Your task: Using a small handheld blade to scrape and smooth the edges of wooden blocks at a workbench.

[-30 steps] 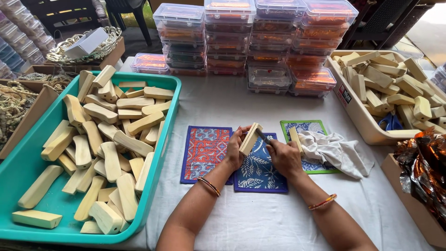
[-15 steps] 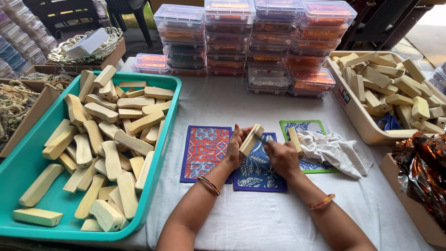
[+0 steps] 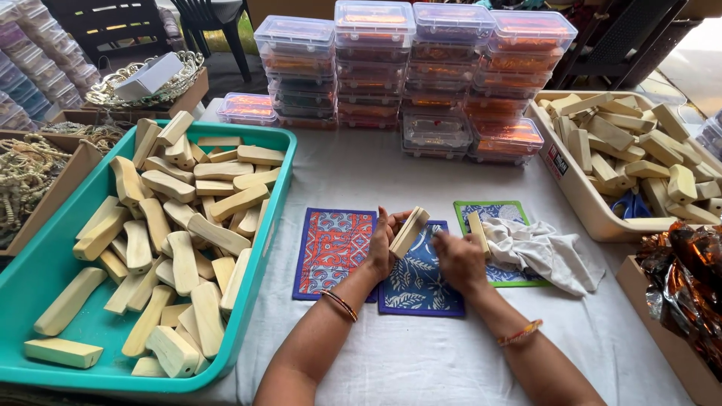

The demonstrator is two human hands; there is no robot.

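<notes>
Now left hand (image 3: 382, 244) holds one wooden block (image 3: 409, 231); three patterned mats (image 3: 335, 252).

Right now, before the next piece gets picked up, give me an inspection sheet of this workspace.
Surface: table under white cloth; three patterned mats, red, blue, green-edged.
Job's things: left hand holds a pale wooden block upright over the blue mat; right hand beside it, a second block at its fingers.
Clutter: white rag; teal tray and cream bin full of blocks.
Grippers: both hands bare, a bangle on each wrist.
Cables: nothing seen.
Surroundings: stacked clear lidded boxes, foil wrap, dark chairs.
</notes>
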